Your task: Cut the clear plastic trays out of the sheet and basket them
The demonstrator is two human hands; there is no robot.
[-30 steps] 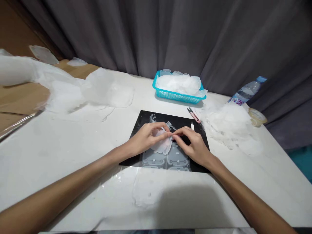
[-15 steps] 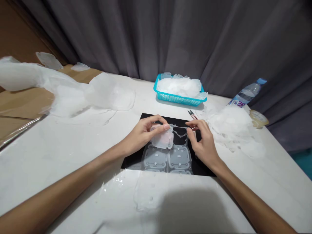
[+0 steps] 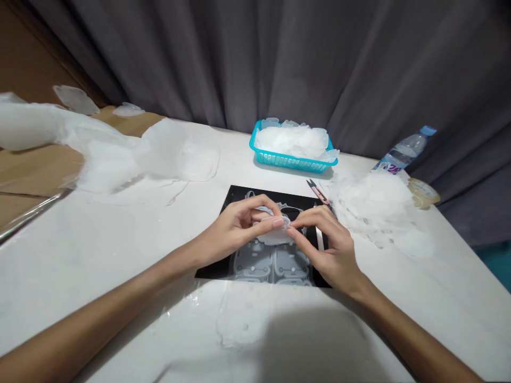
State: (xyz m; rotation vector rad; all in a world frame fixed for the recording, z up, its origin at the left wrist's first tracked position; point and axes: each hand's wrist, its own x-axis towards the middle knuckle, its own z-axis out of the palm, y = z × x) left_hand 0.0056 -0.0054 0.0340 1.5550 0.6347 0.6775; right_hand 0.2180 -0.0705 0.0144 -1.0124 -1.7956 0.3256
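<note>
Pinching a translucent moulded piece (image 3: 273,237) in the left hand (image 3: 239,221) and its right edge in the right hand (image 3: 331,242), over the black mat (image 3: 219,267). Probably light, thin, flexible; best held gently by the rim. Backed by a turquoise basket (image 3: 293,160) on the table (image 3: 131,255).

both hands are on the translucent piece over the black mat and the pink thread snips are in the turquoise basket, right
No, the pink thread snips lie on the white table, outside the turquoise basket, in the head view. Left hand and right hand are on the translucent piece over the black mat.
</note>
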